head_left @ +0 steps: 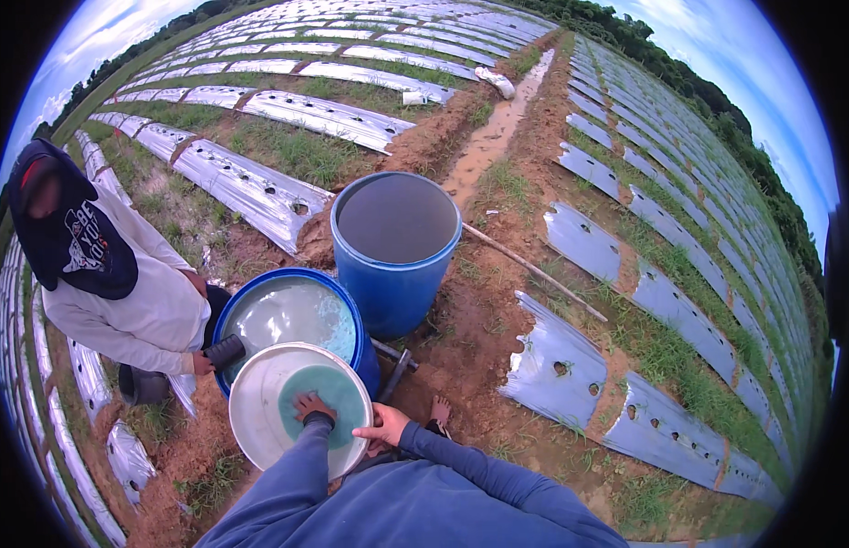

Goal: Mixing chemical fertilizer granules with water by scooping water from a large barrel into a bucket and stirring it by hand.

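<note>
A white bucket [254,411] with blue-green liquid [329,376] at its bottom is just in front of my body. My left hand [313,406] reaches into it, fingers spread at the liquid; their tips are partly hidden. My right hand [386,427] grips the bucket's right rim, thumb on top. Right behind the bucket stands a blue drum [359,315] of cloudy pale liquid. At that drum's left edge another person [132,292] holds a dark cup-like container [225,352].
A second blue drum [388,288] filled with greyish water stands farther back. A long pole [534,271] lies on the muddy ground to its right. Beside the person is a dark bucket [143,385]. Rows of silver plastic mulch [571,370] with holes flank a muddy water channel [497,132].
</note>
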